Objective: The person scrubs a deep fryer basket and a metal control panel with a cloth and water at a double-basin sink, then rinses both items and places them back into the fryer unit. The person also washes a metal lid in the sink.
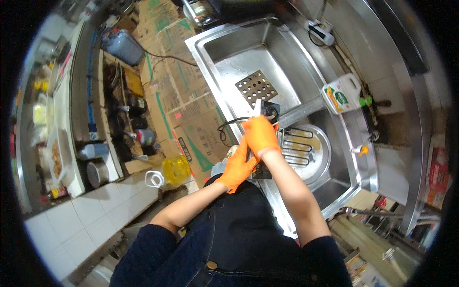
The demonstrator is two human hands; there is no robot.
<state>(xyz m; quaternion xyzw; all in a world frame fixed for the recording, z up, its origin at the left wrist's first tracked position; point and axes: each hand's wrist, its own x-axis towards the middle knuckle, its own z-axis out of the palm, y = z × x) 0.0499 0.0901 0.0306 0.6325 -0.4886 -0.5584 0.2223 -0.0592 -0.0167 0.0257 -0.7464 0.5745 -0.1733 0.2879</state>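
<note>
An electric fryer's heating unit [269, 109], with a dark control box, lies across the divider area of a stainless steel double sink [208, 68]. Its looped black heating element [299, 147] reaches over the right-hand basin. My left hand [238, 168], in an orange glove, grips the near side of the box, thumb spread. Above it, my gloved right hand [261, 134] bends over the top of the box with curled fingers; their tips are hidden. A black power cord [229, 123] loops out to the left. Under the element sits a round metal basin [321, 152] with cloudy liquid.
A perforated metal plate [256, 86] is at the left-hand basin. On the back ledge stands a white detergent jug [342, 94], near a yellow-handled tap [360, 150]. Flattened cardboard [193, 107] covers the floor. A bottle of yellow oil [175, 172] stands to my left.
</note>
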